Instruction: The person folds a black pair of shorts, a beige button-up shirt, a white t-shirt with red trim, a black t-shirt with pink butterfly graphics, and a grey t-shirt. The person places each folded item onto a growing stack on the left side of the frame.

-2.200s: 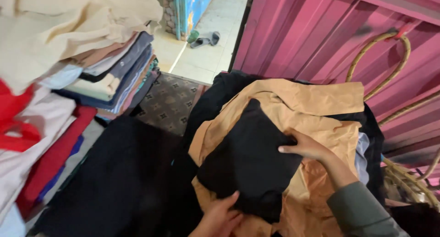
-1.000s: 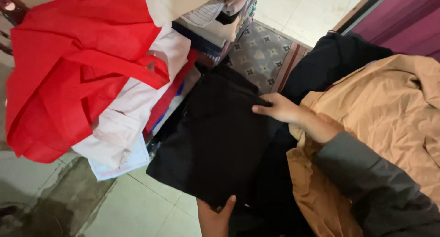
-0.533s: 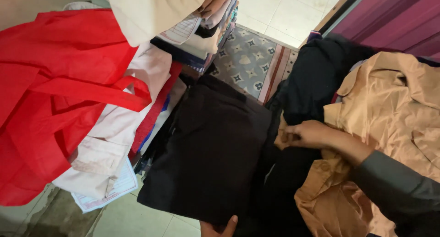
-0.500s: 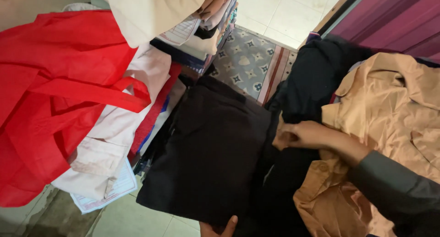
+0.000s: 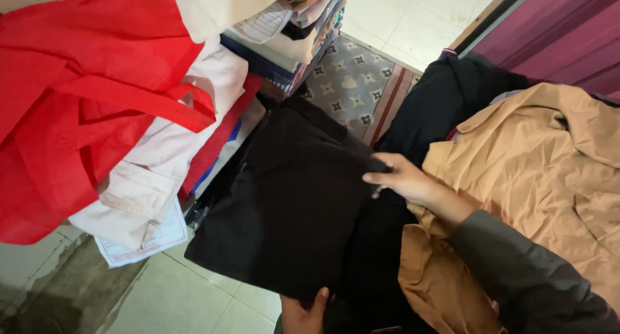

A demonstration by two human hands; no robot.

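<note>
The left hand (image 5: 309,308) grips the near edge of the folded black garment (image 5: 290,198), thumb on top; the right hand (image 5: 403,179) pinches its far right edge. Held flat above the floor, it wants even tension so the fold keeps. Beyond lie a tan shirt (image 5: 536,172), a red bag (image 5: 71,108) and stacked clothes (image 5: 284,30).

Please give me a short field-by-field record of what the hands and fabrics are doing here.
Right hand: grips the right edge of the folded black cloth
Left hand: holds its lower edge, thumb on top
Right of cloth: tan garment
Left of cloth: red bag on stacked clothes
Floor: patterned mat
</note>
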